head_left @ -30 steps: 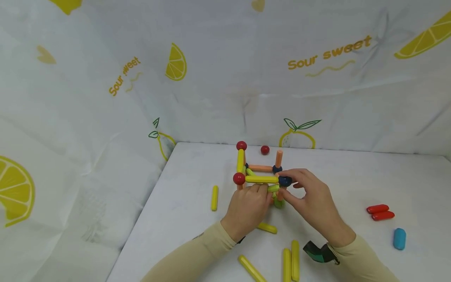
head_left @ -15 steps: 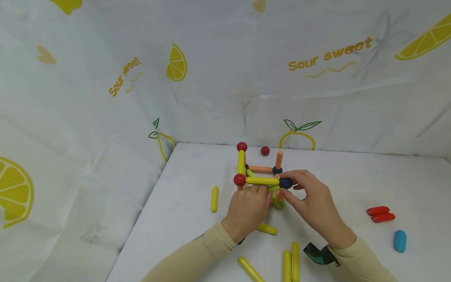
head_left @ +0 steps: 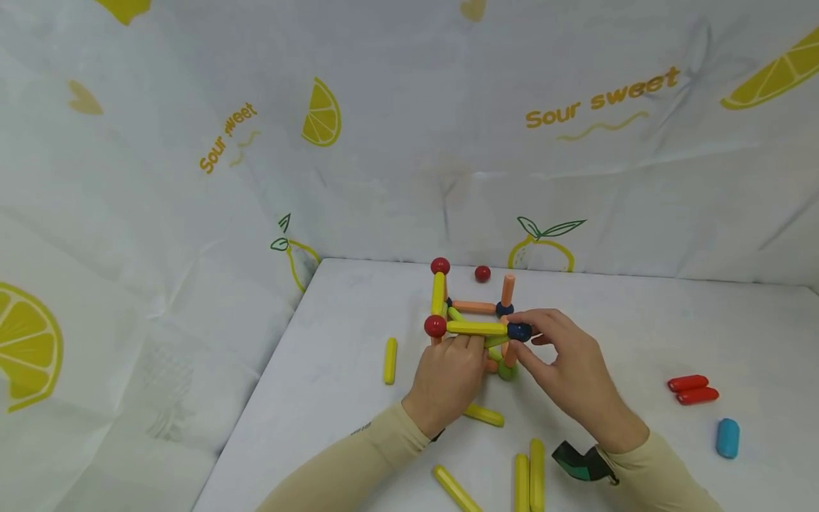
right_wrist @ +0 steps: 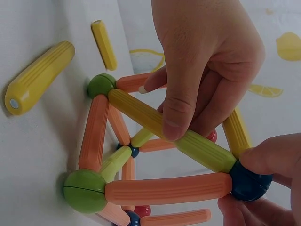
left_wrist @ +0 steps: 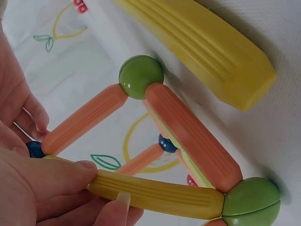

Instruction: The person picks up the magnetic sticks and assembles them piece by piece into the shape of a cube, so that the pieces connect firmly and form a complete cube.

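Just below the head view's centre, a stick frame is standing on the bench; the left hand is pinching a yellow stick against a lime stick, probably bracing them; the right hand is grasping a blue ball, apparently steadying that corner.

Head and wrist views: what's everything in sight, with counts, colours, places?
Table: one, white, underneath
Backdrop: one, lemon-printed white, behind
Stick frame: one, orange, yellow and lime, centre
Red balls: two, red, frame's upper left corners
Dark blue balls: three, dark blue, frame corners
Green balls: two, green, frame's base
Loose ball: one, red, behind frame
Loose yellow sticks: five, yellow, left and front
Red sticks: two, red, right
Blue stick: one, blue, lower right
Unclear strip: one, black and green, lower right
Sleeves: two, beige, below
Left hand: one, pinching a yellow stick
Right hand: one, gripping a dark blue ball
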Demonstrator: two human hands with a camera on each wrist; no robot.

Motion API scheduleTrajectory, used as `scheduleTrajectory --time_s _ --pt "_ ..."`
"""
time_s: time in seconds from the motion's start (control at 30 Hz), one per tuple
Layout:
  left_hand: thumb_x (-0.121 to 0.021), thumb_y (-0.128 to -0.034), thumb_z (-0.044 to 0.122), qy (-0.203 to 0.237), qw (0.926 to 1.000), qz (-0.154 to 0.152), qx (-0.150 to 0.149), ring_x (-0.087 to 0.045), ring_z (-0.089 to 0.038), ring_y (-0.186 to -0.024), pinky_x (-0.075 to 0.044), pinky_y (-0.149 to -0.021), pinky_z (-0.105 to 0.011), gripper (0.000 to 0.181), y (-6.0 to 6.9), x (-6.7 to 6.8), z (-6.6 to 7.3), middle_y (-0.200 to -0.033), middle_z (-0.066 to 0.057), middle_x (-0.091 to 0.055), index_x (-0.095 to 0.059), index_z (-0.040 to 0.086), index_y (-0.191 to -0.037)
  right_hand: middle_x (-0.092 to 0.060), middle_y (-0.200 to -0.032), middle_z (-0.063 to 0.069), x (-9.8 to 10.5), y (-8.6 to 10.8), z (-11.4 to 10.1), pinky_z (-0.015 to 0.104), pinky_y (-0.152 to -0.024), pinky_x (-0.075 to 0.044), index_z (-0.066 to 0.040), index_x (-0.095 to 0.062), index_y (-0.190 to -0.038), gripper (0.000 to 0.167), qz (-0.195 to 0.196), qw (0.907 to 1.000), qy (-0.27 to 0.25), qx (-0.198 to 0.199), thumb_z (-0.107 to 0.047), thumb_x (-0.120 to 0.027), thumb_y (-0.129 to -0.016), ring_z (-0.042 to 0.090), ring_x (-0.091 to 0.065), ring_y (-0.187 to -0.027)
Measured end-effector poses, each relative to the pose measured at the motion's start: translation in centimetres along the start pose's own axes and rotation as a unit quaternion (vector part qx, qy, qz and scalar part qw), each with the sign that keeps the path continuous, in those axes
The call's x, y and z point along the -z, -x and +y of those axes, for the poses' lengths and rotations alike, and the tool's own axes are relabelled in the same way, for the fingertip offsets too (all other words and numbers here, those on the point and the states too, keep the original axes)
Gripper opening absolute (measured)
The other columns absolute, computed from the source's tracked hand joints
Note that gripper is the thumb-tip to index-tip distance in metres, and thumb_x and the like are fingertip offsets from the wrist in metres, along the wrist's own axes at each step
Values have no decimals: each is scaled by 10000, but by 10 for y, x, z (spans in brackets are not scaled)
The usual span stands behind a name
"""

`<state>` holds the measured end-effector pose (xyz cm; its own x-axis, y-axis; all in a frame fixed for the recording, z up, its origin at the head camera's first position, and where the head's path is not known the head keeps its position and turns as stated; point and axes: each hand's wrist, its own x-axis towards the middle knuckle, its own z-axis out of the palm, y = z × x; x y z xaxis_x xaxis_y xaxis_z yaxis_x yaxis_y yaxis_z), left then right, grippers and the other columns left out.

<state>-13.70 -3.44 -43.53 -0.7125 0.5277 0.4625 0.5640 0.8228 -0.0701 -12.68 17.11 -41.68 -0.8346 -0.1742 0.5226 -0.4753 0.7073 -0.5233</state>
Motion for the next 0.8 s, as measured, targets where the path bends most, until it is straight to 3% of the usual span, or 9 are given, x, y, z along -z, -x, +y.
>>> scheduleTrajectory --time_s 0.17,0.27,0.4,0.5,0.57,0.67,0.73,0.8 --pt "-812 -985 327 -92 9999 -34 -31 -610 -67 -599 -545 -582 -140 242 3 4 0 -799 20 -747 -781 92 -1037 -739 -1206 16 0 2 1 440 -794 -668 -196 -735 -1290 489 -15 10000 -52 26 -36 -900 -858 163 -733 -950" --pt "-767 -1016 362 55 9999 106 -40 -620 -53 -627 -484 -538 -106 241 10 15 -1 -826 40 -742 -772 121 -1018 -741 -1231 24 -1 2 2 438 -800 -671 -191 -718 -1336 514 -90 9999 -100 2 -80 -904 -870 167 -740 -960" --pt "-740 -1033 376 734 9966 363 2 -619 -28 -633 -408 -527 -66 238 23 37 -8 -859 75 -758 -781 149 -1089 -742 -1273 38 0 2 2 390 -823 -669 -167 -670 -1420 545 -219 9994 -242 -72 -148 -878 -917 171 -747 -987" --pt "-761 -1005 266 1309 9891 664 103 -606 -26 -628 -448 -570 -71 159 33 46 -20 -834 65 -755 -777 134 -1092 -740 -1310 36 3 1 5 277 -860 -641 -157 -650 -1445 480 -287 9982 -484 -193 -188 -803 -990 177 -739 -1028" --pt "-766 -973 176 1568 9829 936 248 -604 -36 -637 -491 -603 -88 106 39 46 -29 -820 48 -742 -764 116 -1060 -738 -1340 37 6 0 8 187 -888 -593 -159 -647 -1451 406 -361 9969 -612 -340 -209 -716 -1054 194 -735 -1059" --pt "-740 -931 67 1749 9749 1252 568 -640 -60 -668 -543 -636 -120 104 46 40 -41 -809 27 -718 -740 87 -1033 -734 -1358 57 12 -4 16 156 -878 -554 -158 -633 -1464 347 -614 9924 -726 -785 -227 -563 -1131 241 -734 -1096" --pt "-739 -931 59 1860 9707 1204 929 -653 -69 -674 -553 -638 -127 122 48 33 -47 -820 21 -720 -740 70 -1053 -733 -1360 95 14 -10 25 218 -903 -571 -144 -616 -1475 356 -848 9875 -676 -1146 -222 -510 -1144 278 -731 -1122" --pt "-737 -940 70 1959 9664 927 1382 -652 -72 -674 -553 -632 -143 137 50 27 -52 -821 14 -721 -743 58 -1076 -722 -1370 139 13 -19 38 337 -919 -615 -125 -591 -1492 375 -1122 9812 -612 -1443 -223 -504 -1141 327 -725 -1151"
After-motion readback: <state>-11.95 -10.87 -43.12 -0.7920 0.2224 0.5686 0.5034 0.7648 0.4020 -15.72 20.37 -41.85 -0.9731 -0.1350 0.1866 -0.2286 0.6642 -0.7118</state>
